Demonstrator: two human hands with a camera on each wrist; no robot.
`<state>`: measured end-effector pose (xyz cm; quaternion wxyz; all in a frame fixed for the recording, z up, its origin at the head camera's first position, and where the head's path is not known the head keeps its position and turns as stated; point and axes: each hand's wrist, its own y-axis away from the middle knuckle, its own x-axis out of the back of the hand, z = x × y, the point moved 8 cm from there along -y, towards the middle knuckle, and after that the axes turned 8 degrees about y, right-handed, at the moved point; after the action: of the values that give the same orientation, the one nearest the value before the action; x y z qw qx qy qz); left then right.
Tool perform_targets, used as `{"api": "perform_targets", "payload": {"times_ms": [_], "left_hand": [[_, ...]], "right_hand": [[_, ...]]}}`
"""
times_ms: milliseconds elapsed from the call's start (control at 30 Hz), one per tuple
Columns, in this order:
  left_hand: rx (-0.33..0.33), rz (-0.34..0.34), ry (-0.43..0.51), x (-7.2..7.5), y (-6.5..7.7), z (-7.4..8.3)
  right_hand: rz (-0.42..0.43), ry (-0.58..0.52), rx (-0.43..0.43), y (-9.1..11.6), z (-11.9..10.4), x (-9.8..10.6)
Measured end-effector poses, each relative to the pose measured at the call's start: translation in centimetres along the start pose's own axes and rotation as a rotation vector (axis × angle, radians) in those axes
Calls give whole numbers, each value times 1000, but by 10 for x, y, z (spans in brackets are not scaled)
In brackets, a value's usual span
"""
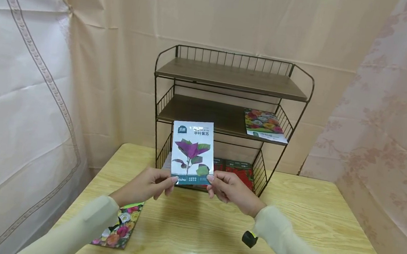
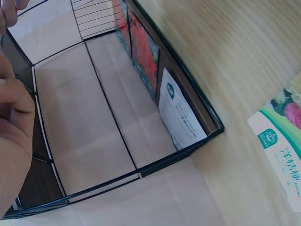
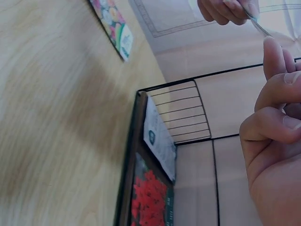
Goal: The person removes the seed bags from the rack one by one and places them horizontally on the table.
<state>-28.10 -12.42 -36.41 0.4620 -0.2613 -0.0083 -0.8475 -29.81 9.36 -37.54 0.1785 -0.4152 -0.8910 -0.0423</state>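
Both hands hold up a white seed packet with a purple-leaved plant printed on it, in front of a three-tier shelf rack. My left hand pinches its lower left corner, and my right hand pinches the lower right one. The packet stands nearly upright, its printed front towards me. In the right wrist view only a thin edge of it shows between the hands. A flower seed packet lies at the right end of the middle shelf.
Red-flower packets and a white packet lie on the bottom shelf. Another colourful flower packet rests on the wooden table, partly under my left forearm. Curtains hang behind and beside the table.
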Motion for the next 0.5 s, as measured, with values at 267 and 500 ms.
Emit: {"api": "perform_targets", "payload": {"times_ms": [267, 500], "left_hand": [[-25, -1, -13, -1, 11, -3], [-15, -10, -11, -7, 19, -8]], "right_hand": [[-13, 7, -11, -1, 8, -13], [-31, -19, -40, 1, 16, -23]]}}
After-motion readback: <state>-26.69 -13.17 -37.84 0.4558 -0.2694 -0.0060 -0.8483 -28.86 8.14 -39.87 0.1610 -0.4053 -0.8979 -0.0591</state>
